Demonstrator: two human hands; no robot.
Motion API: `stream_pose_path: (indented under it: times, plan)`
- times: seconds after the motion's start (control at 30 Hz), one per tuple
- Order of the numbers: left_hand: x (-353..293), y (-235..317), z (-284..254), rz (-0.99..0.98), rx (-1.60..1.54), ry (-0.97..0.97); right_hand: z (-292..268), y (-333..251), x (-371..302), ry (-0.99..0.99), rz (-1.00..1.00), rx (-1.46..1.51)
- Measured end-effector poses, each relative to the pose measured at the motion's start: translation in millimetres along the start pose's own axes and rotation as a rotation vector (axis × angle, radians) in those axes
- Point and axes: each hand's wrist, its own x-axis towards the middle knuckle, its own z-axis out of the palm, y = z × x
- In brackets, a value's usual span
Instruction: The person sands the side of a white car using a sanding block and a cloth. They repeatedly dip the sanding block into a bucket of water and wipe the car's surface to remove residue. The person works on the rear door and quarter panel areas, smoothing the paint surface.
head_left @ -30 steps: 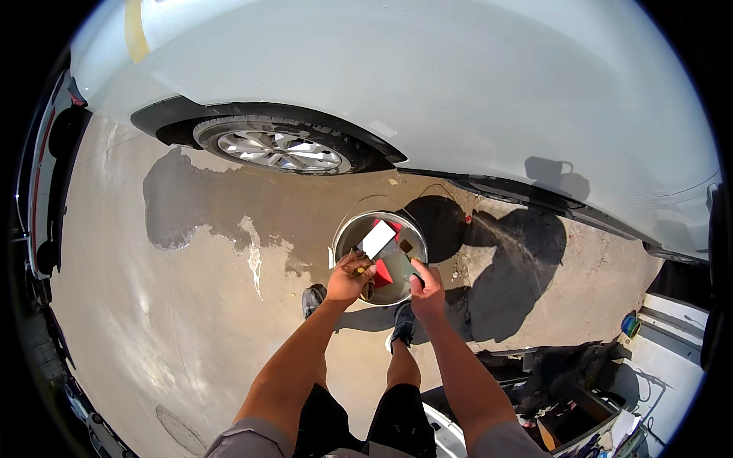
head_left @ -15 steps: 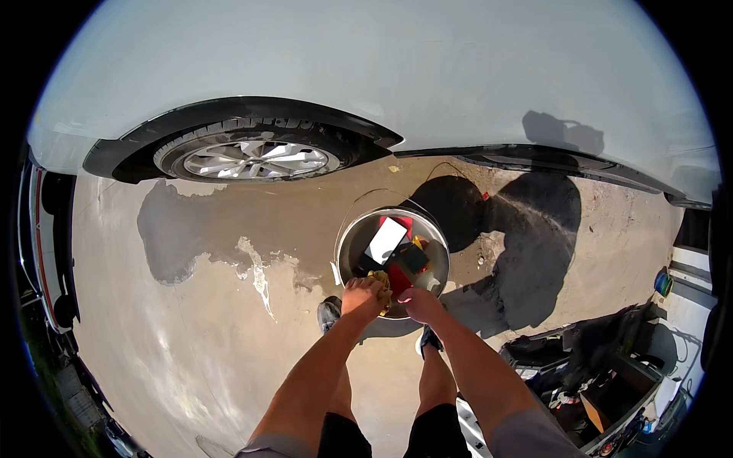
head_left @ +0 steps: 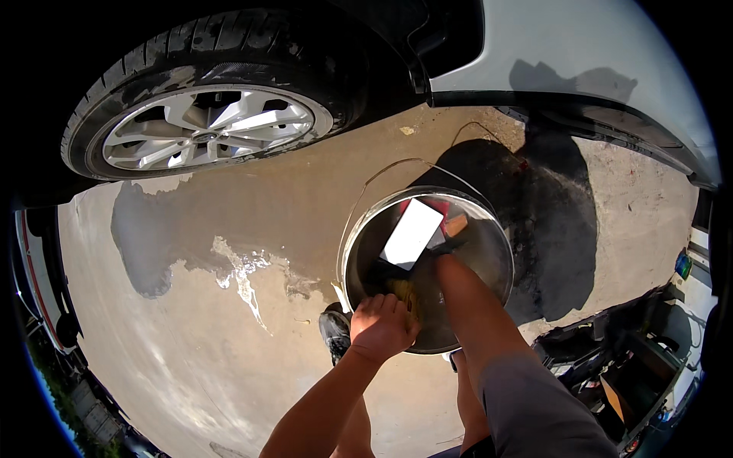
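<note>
A round metal bucket (head_left: 491,256) stands on the ground between my feet, its wire handle leaning toward the car. My left hand (head_left: 384,324) is at the near left rim, fingers curled round a crumpled yellow cloth (head_left: 402,293) that hangs inside. My right forearm reaches down into the bucket; only the wrist end of my right hand (head_left: 448,266) shows, the fingers being hidden in the dark interior. A white rectangular block (head_left: 412,233) lies tilted inside, past my hands. Beside it are a red piece (head_left: 438,206) and an orange-brown block (head_left: 456,225).
A light-coloured car (head_left: 565,46) stands ahead, its wheel (head_left: 206,137) at the upper left. Wet patches (head_left: 244,275) mark the concrete left of the bucket. An open dark compartment with assorted items (head_left: 611,382) is at the lower right. My shoe (head_left: 334,332) is beside the bucket.
My view has come lower and closer to the wheel and bucket. My right hand has gone from the near rim deep into the bucket. The left still grips the yellow cloth.
</note>
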Motion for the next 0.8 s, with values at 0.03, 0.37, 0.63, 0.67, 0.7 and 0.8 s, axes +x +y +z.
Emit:
stream_pose_path:
  times: [0.03,0.37,0.63,0.67,0.7,0.8]
  plan:
    - [0.1,-0.4,0.8,0.005,-0.01,0.017,6.1,-1.8,5.8,-0.023,-0.006,-0.056]
    - [-2.0,-4.9,1.0,0.051,-0.009,0.044,67.4,11.3,-88.8,-0.318,-0.128,-0.393]
    - [-2.4,0.3,1.9,-0.084,0.029,-0.09,-52.0,4.6,-119.6,-0.218,-0.083,0.119]
    - [-3.1,-0.7,3.4,-0.118,0.035,-0.124,-70.0,5.1,-133.7,-0.26,-0.034,0.386]
    - [-6.7,-1.4,3.7,-0.13,0.035,-0.133,-88.6,5.5,-150.5,-0.299,0.028,0.649]
    - [-4.2,1.8,5.5,-0.132,0.037,-0.127,-133.8,8.8,-178.7,-0.222,0.176,0.998]
